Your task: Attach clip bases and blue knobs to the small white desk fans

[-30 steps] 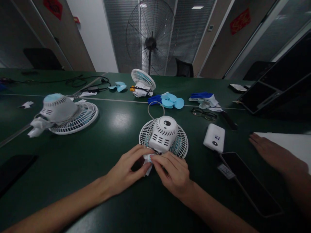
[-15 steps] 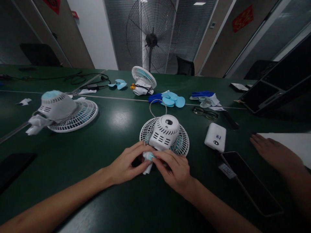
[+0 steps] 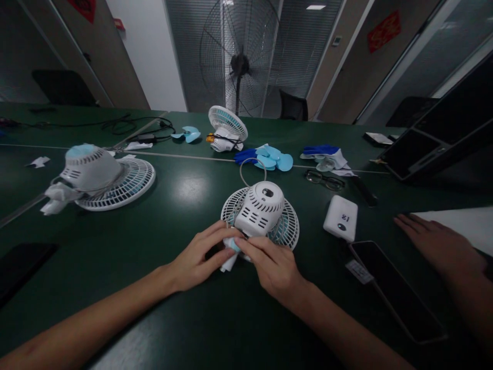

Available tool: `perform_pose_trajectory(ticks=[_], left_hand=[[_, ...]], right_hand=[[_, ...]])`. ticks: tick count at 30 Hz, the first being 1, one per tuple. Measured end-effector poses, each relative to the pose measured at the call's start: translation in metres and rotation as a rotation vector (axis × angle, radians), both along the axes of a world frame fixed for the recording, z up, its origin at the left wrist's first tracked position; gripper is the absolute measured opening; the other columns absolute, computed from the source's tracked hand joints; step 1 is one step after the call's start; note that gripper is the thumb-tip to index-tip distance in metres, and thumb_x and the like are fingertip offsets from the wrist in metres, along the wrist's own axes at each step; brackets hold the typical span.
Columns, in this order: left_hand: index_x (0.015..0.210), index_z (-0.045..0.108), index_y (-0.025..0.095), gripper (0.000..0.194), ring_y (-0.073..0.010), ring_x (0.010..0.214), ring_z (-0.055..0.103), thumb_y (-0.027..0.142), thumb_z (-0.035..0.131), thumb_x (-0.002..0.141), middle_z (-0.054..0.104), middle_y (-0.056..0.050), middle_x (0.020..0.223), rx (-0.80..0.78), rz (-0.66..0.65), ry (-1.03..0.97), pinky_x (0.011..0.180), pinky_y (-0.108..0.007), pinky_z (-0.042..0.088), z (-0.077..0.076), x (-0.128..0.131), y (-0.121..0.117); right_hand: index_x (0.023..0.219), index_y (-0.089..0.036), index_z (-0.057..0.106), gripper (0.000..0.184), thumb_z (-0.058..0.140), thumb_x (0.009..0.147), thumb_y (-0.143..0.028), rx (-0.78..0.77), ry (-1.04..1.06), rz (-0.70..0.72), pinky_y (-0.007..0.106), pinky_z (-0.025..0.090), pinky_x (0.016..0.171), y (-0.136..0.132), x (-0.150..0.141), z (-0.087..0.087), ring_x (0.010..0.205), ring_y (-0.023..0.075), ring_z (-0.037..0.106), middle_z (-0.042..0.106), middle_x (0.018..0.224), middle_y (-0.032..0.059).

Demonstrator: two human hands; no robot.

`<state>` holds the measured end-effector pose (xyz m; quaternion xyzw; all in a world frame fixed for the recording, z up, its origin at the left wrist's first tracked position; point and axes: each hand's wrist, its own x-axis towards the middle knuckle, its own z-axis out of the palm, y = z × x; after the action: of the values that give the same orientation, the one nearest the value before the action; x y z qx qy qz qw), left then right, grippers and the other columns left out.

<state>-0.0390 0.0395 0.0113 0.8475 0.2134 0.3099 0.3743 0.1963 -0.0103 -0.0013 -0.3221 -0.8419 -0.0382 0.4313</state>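
Small fan [image 3: 262, 209] lies grille-down on the tabletop [image 3: 185, 329], well in from its far edge. Left hand [image 3: 202, 257] and right hand [image 3: 275, 267] meet, fingertips pinching a white-and-blue piece [image 3: 233, 244] beside its housing. A steady left pinch with light right-hand pressure should serve best. The cord loop [image 3: 241, 172] rises behind; a power bank [image 3: 341, 218], a phone [image 3: 396, 288] and a co-worker's hand [image 3: 435, 239] limit elbow room rightward.

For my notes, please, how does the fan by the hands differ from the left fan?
The near fan has a white top; the left fan, a pale blue one. The near fan sits by the left hand and right hand; the left fan lies apart. Both have white grilles.
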Motion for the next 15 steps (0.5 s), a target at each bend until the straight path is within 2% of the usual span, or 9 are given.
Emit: perform_pose_trajectory(ticks=[5,9,12,15], left_hand=[[0.142,0.056,0.023,0.034,-0.0237,0.113,0.058,0.028,0.046,0.110,0.059,-0.010,0.124,0.010,-0.014,0.016,0.101,-0.041,0.050,0.000,0.001,0.001],[0.140,0.057,0.023,0.033,-0.0245,0.115,0.057,0.028,0.045,0.110,0.058,-0.011,0.125,0.003,-0.041,0.031,0.104,-0.043,0.049,0.001,0.003,-0.001],[0.140,0.057,0.023,0.032,-0.0245,0.114,0.058,0.029,0.046,0.110,0.056,-0.010,0.124,-0.008,-0.039,0.060,0.103,-0.044,0.050,0.001,0.004,-0.002],[0.142,0.055,0.023,0.034,-0.0246,0.113,0.058,0.029,0.046,0.110,0.056,-0.011,0.126,-0.014,-0.041,0.069,0.103,-0.044,0.050,0.000,0.003,-0.002]], right_hand=[[0.127,-0.014,0.066,0.024,0.064,0.103,-0.016,0.065,-0.019,-0.113,0.023,0.058,0.067,-0.001,0.000,0.002,0.087,0.0138,0.073,0.075,0.099,0.0061],[0.106,-0.016,0.068,0.007,0.067,0.102,-0.022,0.041,0.007,-0.168,0.026,0.054,0.062,-0.003,-0.007,0.003,0.079,0.0137,0.070,0.073,0.090,0.0031],[0.089,-0.018,0.066,0.013,0.067,0.101,-0.022,0.013,0.020,-0.200,0.027,0.049,0.057,-0.005,-0.010,0.003,0.067,0.0121,0.065,0.067,0.080,0.0006],[0.089,-0.018,0.066,0.012,0.066,0.100,-0.020,-0.006,0.026,-0.173,0.027,0.049,0.057,-0.005,-0.007,0.003,0.068,0.0121,0.064,0.066,0.081,0.0011]])
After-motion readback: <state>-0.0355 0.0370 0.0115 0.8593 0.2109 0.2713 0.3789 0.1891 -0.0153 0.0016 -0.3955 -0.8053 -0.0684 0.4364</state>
